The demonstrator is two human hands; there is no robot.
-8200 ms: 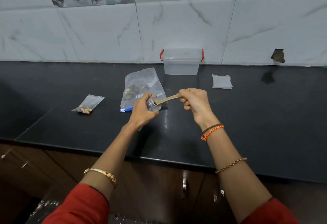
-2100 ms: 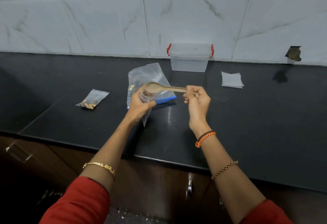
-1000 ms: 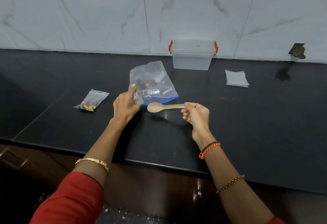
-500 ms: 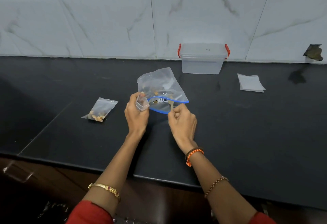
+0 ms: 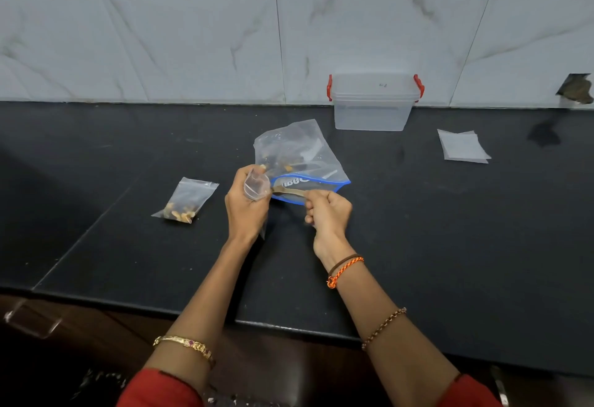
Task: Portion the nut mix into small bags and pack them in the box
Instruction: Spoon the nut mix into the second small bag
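While I watch the head view, left hand (image 5: 246,210) grips a small empty bag (image 5: 255,185); right hand (image 5: 328,213) grips the spoon (image 5: 289,194), bowl inside the nut-mix bag (image 5: 297,157) on the tabletop (image 5: 450,229). Box (image 5: 374,102) sits behind.

Filled bag (image 5: 185,200) left of nut bag (image 5: 299,152), box (image 5: 374,102) behind, empty bags (image 5: 463,146) right

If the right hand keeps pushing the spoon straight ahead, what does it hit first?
Probably the nut mix inside the big zip bag; the right hand already has the spoon in its mouth, though depth is unclear.
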